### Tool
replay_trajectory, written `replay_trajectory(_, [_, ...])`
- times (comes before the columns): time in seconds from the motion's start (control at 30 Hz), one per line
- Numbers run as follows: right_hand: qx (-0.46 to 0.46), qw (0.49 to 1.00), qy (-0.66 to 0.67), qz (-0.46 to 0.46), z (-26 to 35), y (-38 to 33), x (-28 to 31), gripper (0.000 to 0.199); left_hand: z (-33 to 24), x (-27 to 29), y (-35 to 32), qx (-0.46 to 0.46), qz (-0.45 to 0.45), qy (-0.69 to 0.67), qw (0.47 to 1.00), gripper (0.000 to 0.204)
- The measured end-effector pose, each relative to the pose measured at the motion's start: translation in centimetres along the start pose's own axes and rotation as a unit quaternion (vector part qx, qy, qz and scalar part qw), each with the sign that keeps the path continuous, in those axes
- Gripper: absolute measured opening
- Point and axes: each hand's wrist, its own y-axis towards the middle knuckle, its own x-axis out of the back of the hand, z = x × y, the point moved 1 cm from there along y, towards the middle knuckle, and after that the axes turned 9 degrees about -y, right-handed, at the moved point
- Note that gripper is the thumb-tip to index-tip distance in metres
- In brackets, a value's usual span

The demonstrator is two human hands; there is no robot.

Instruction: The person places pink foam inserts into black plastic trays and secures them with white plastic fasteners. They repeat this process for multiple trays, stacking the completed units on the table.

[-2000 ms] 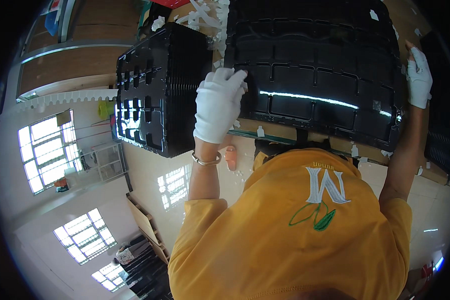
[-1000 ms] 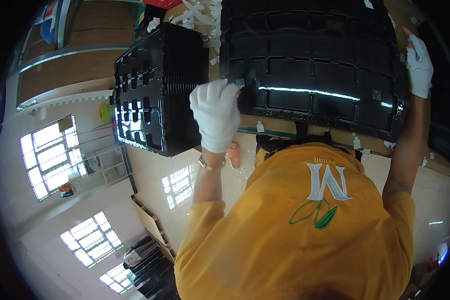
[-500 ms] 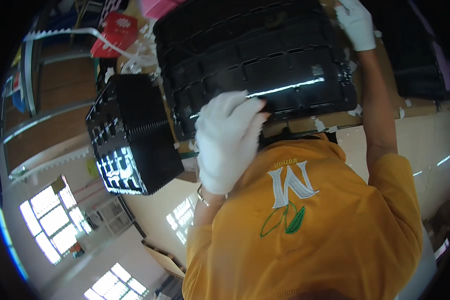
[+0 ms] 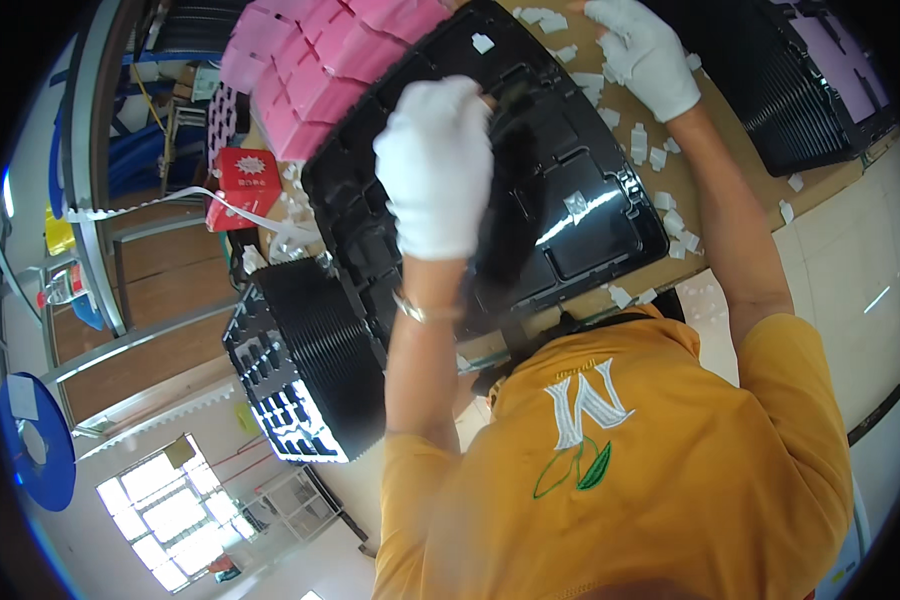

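Tray (image 4: 545, 170) lies below left hand (image 4: 435, 170), near right hand (image 4: 645, 60).

Left hand (image 4: 435, 165): moved from the black tray (image 4: 590, 160)'s near edge to above its left half.
Right hand (image 4: 642, 55): shifted outward from the tray's right edge.
Head camera: turned; pink stack (image 4: 320, 70) beyond the tray's far edge now exposed.
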Motion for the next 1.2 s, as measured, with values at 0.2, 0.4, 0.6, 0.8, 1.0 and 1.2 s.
replay_trajectory(0.2, [-0.04,0.997,0.036,0.057,-1.9,-1.4,-2.3,0.035,8.6,-3.8,7.5,0.036,0.086,-0.03,0.995,0.025])
replay_trajectory(0.4, [-0.086,0.993,0.045,0.065,-2.6,-1.5,-1.7,0.035,6.7,-5.9,8.9,0.193,0.195,-0.001,0.962,0.029])
replay_trajectory(0.6, [-0.102,0.991,0.036,0.08,-2.0,-1.3,-1.4,0.037,8.0,-6.4,8.7,0.171,0.163,-0.014,0.972,0.027])
replay_trajectory(0.8, [-0.107,0.99,0.024,0.092,-2.1,-1.4,-1.4,0.039,8.1,-6.3,8.5,0.167,0.172,-0.026,0.971,0.02])
replay_trajectory(1.0, [-0.096,0.992,0.024,0.081,-2.2,-1.4,-1.5,0.038,8.2,-6.1,8.5,0.137,0.179,-0.007,0.974,0.018])
replay_trajectory(1.2, [-0.103,0.991,0.029,0.081,-2.1,-1.2,-1.2,0.037,7.4,-6.5,7.6,0.031,0.13,0.094,0.987,0.017])
